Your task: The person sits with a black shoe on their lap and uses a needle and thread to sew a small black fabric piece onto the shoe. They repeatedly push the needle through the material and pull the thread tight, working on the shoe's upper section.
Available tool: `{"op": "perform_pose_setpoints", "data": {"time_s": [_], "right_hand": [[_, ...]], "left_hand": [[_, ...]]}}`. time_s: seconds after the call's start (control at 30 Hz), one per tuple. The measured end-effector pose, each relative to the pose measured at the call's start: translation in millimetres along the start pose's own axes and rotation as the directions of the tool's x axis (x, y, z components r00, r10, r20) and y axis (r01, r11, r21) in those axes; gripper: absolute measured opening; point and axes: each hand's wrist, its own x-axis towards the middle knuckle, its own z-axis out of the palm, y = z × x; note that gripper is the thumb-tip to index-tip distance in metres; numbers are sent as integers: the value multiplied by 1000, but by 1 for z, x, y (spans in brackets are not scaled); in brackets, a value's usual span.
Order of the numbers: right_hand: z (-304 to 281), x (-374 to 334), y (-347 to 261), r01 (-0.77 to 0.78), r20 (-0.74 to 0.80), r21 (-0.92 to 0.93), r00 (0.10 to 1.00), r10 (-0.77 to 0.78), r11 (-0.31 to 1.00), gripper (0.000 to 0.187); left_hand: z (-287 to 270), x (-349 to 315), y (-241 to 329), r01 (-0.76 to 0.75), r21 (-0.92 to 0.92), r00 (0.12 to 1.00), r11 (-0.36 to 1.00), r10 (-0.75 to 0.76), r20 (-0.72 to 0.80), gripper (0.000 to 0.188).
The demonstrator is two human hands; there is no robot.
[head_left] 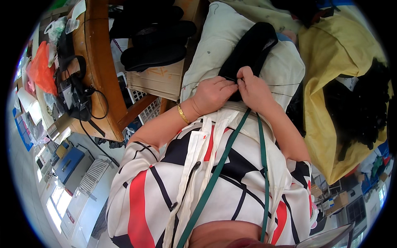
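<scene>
A black cloth shoe point(236, 53) lies lengthwise on the white cloth point(215, 31) over my lap, its far end pointing away from me. My left hand point(213, 95), with a gold bracelet at the wrist, is closed on the shoe's near end. Close against it, my right hand point(255, 91) pinches the same end, thumb and fingers together. Dark thread point(285, 85) stretches out to the right of my hands, and a strand also shows on the left. A thin, pale line sits by my left fingertips; whether it is a needle I cannot make out.
Several black shoes point(155, 56) are stacked on a cardboard box point(155, 80) at the far left. Beside it stands a wooden table point(99, 62) with bags and cables. To the right, a yellow sack point(322, 45) holds black items. Green straps point(221, 161) hang down my front.
</scene>
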Motion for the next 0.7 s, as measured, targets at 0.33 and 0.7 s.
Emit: {"op": "perform_pose_setpoints", "data": {"time_s": [0.33,0.7], "right_hand": [[-22,13,-12,167,25,-172,986,-166,971,5],[-70,24,6,-163,61,871,972,227,464,19]], "left_hand": [[-8,3,6,-114,186,991,976,125,-48,30],[-7,16,-4,8,7,1000,1000,-8,0,19]]}}
